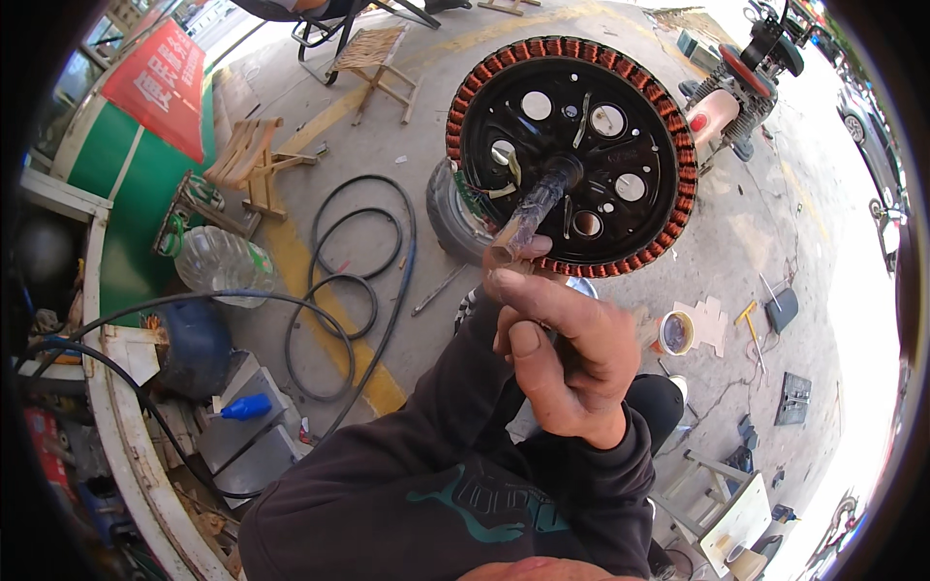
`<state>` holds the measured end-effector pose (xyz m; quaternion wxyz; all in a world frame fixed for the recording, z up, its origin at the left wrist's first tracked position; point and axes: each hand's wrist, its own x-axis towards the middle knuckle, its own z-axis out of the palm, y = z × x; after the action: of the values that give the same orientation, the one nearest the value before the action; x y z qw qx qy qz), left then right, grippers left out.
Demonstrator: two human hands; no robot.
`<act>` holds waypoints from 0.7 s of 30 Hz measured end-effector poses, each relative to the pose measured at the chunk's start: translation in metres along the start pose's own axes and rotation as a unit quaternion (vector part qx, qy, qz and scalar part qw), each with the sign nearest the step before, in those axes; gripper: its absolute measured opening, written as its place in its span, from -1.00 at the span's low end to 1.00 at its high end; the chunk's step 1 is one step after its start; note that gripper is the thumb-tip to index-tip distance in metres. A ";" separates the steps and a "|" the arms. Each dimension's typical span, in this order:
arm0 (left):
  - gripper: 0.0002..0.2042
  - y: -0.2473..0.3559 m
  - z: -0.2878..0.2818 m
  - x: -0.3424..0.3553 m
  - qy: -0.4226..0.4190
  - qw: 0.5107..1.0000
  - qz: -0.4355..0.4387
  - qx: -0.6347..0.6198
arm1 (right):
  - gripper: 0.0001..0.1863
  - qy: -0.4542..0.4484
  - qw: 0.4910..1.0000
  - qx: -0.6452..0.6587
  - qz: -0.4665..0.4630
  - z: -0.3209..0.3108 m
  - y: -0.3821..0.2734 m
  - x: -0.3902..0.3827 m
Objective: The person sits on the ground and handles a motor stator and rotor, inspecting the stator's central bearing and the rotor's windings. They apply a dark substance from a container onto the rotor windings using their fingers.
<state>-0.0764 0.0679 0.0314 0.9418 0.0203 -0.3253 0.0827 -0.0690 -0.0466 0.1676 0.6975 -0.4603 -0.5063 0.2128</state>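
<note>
A round motor stator (620,155) with copper windings round its rim and a black perforated plate is held up in front of me, tilted. Its shaft (542,203), smeared and partly wrapped-looking, points down toward me. My left hand (531,248) is closed round the shaft's near end; most of it is hidden behind the other hand. My right hand (576,353) is just below, its fingers bent and its index fingertip by the shaft's end. Whatever it may pinch is hidden. Thin wires (509,179) come out beside the shaft.
A black hose (412,252) lies coiled on the concrete at left, near a clear plastic jug (225,263) and folding stools (373,58). A cup of dark liquid (675,333) stands on cardboard (710,324) at right, near a yellow-handled hammer (747,314). A scooter (727,107) is parked behind.
</note>
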 end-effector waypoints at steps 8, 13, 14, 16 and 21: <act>-0.77 0.002 0.009 -0.003 0.028 0.999 0.011 0.031 | -0.40 -0.017 0.999 -0.025 -0.015 0.002 0.019 0.002; -0.76 0.002 0.009 -0.004 0.033 0.999 0.014 0.033 | -0.34 -0.058 0.985 -0.097 -0.130 0.007 0.021 0.000; -0.76 0.002 0.009 -0.005 0.036 0.999 0.014 0.036 | -0.32 -0.065 0.980 -0.105 -0.156 0.006 0.026 0.001; -0.76 0.002 0.008 -0.005 0.038 0.998 0.015 0.038 | -0.27 -0.052 0.980 -0.116 -0.156 0.008 0.030 0.001; -0.75 0.006 0.014 -0.002 0.045 0.998 0.021 0.049 | -0.14 -0.011 0.973 -0.214 -0.087 0.022 0.031 -0.001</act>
<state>-0.0880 0.0724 0.0412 0.9513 0.0561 -0.2786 0.1193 -0.0844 -0.0228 0.1420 0.5926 -0.5509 -0.5862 0.0429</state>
